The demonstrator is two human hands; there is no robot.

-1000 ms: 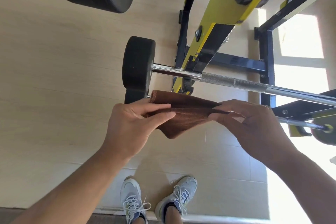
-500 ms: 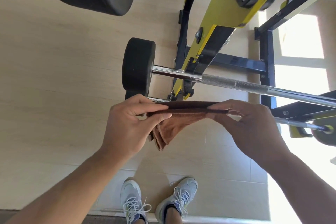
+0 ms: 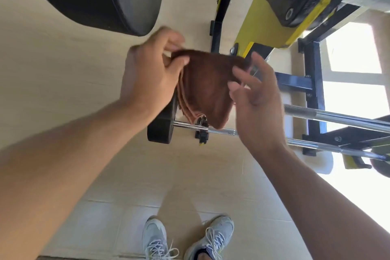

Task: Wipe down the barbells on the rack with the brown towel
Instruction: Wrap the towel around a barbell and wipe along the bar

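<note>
The left hand [image 3: 147, 76] pinches the top edge of the folded brown towel [image 3: 207, 91], thumb and fingers clamped on the cloth. The right hand [image 3: 255, 99] has its grip apart, fingers spread, fingertips brushing the towel's 3 o'clock edge. Both forearms reach up from 6 o'clock. The towel hangs in front of the lower barbell [image 3: 329, 115] on the rack [image 3: 314, 91], just above its black weight plate [image 3: 161, 129].

Head cam — looks steeply down, close on hands [image 3: 152, 74], floor [image 3: 63, 69] below.
</note>
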